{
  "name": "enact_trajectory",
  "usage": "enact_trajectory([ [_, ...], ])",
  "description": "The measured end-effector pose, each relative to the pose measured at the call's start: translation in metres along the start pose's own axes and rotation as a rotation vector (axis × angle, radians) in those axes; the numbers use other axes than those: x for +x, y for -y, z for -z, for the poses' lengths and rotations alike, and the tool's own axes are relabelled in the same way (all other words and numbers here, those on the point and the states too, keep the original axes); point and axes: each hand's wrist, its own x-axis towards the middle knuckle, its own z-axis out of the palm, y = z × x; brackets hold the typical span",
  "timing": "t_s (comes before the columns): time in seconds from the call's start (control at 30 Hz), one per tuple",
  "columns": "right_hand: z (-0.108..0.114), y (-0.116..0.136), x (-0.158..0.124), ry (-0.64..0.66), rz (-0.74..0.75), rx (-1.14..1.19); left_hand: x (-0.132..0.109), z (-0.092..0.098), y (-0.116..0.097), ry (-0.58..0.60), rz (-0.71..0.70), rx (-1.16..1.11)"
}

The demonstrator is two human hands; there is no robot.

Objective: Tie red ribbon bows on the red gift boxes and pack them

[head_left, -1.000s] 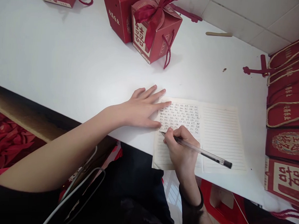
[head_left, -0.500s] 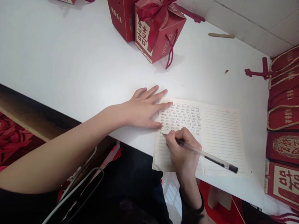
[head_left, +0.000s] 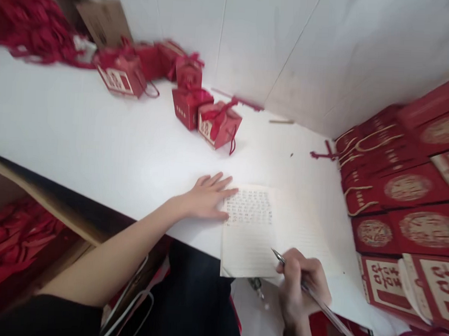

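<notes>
An open lined notebook [head_left: 248,247] lies on the white table, its left page filled in the upper half with rows of small handwritten numbers. My left hand [head_left: 210,198] rests flat with fingers spread, fingertips and thumb over the page's left edge. In my right hand [head_left: 305,280] is a clear-barrelled pen [head_left: 331,314], gripped between thumb and fingers. The pen's tip points up and left, near the lower right of the written page and apart from the last line of writing. The right hand is slightly blurred.
Red gift boxes with ribbons [head_left: 219,125] stand behind the notebook, and more boxes [head_left: 120,75] are farther left beside a heap of red ribbon [head_left: 36,25]. Red bags and boxes [head_left: 407,187] are stacked at the right. A thin wooden stick [head_left: 281,122] lies near the wall.
My right hand has lifted the pen from the writing line and moved it right and towards me. My left hand stays on the page edge. The view has tilted up, showing more table and wall.
</notes>
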Motion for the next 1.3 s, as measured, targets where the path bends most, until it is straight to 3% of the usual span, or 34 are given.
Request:
enact_trajectory([
  [0.03,0.009,-0.006,0.002,-0.099,-0.042,-0.025,0.0,0.0,0.001,-0.001,0.004,-0.001],
  [0.1,0.024,-0.02,0.007,-0.23,-0.28,-0.042,0.0,-0.002,0.003,-0.009,0.006,-0.01],
  [0.2,0.03,-0.032,0.014,-0.258,-0.506,0.023,-0.001,-0.007,0.005,-0.068,0.022,-0.005],
  [0.37,0.023,-0.034,0.012,-0.042,-0.404,-0.091,-0.005,-0.022,0.002,-0.288,0.006,0.08],
  [0.6,0.026,-0.039,0.011,-0.147,-0.416,0.073,-0.007,-0.026,-0.003,-0.421,0.044,0.03],
  [1.0,0.025,-0.026,0.011,-0.082,-0.408,0.086,0.005,-0.026,0.006,-0.747,0.312,-0.163],
  [1.3,0.024,-0.028,0.012,-0.044,-0.422,0.021,0.009,-0.022,0.016,-0.882,0.39,-0.334],
])
